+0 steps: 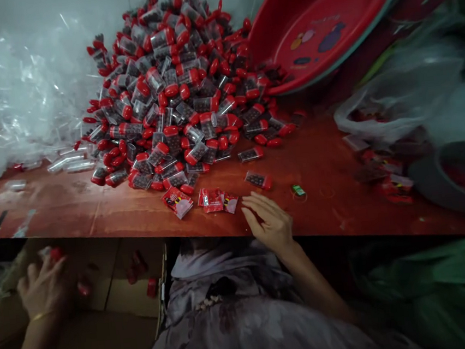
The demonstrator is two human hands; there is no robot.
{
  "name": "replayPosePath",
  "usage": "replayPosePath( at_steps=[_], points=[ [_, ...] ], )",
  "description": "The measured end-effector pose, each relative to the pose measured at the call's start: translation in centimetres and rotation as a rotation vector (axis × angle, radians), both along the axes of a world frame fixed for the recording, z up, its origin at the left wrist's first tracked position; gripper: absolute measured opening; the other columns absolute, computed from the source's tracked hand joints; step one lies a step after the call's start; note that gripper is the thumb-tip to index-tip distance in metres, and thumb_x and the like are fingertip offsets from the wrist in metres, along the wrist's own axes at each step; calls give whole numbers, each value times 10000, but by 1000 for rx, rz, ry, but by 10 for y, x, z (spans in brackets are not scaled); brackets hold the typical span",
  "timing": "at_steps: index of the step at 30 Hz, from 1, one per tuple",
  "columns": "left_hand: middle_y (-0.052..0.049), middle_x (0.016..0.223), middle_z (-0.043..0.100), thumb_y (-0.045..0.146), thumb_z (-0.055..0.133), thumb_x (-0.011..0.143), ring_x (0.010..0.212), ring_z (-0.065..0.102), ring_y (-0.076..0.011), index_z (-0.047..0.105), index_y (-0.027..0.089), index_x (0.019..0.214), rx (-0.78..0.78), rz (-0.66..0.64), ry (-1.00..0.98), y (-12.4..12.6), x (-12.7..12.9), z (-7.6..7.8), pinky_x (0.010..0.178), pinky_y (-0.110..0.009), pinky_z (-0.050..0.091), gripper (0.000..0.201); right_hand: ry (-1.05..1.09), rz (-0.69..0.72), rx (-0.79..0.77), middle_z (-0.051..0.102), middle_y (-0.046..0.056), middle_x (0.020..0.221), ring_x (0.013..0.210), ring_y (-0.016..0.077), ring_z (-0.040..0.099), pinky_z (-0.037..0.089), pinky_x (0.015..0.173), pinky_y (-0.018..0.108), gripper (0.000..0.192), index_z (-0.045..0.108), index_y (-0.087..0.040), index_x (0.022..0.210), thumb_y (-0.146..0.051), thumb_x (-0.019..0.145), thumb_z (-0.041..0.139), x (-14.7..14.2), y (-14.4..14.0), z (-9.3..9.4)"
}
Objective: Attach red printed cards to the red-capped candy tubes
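Observation:
My left hand [44, 291], smeared by motion, is over an open cardboard box [119, 325] below the table edge, fingers spread. A small red and clear piece [54, 253] shows at its fingertips; whether they touch it I cannot tell. My right hand [270, 223] lies at the table's front edge, fingers stretched out and holding nothing. Beside it are small red printed packets [214, 200] and another packet [178, 203]. Just beyond its fingertips lies a clear, red-capped container [258, 180] with dark contents. Several red pieces [136, 266] lie in the box.
A big heap of red-capped containers [167, 93] covers the table's [317, 204] back. Clear plastic pieces [27, 90] pile at the left. A red basin [320, 23] tilts at the back right. A plastic bag [405, 92] and grey tub [434, 179] stand at the right.

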State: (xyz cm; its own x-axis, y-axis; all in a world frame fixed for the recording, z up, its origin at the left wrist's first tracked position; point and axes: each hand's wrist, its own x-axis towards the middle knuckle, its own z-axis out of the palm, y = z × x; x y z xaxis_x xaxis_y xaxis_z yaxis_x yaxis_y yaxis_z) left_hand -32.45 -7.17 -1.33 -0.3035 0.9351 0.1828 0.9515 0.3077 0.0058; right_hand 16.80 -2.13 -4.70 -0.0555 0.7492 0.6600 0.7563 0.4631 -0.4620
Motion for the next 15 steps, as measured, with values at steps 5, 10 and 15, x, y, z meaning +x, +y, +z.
replayPosePath(
  at_steps=[5, 10, 15],
  points=[
    [64, 1341, 522, 492, 486, 802, 1236, 455, -333, 592, 445, 1058, 93, 46, -65, -21, 54, -2, 947, -589, 369, 281, -121, -58, -108, 667, 106, 1125, 1172, 271, 536, 465, 973, 427, 262, 670, -162, 1031, -310, 833, 581, -4, 7, -6],
    [-141, 1482, 312, 440, 484, 840, 1340, 328, -304, 427, 210, 1351, 141, -407, -351, 42, 173, -4, 1049, -472, 338, 563, -315, 126, -312, 527, 48, 1343, 1324, 316, 348, 304, 1062, 549, 374, 568, -220, 1234, -353, 895, 483, -40, 18, -2],
    [-169, 1479, 305, 443, 477, 848, 1375, 235, -335, 437, 158, 1347, 68, -610, -340, 78, 247, -27, 1070, -527, 275, 576, -345, 144, -373, 546, 6, 1323, 1303, 300, 387, 282, 1070, 545, 325, 595, -253, 1203, -282, 927, 426, -45, 27, -13]
  ],
)
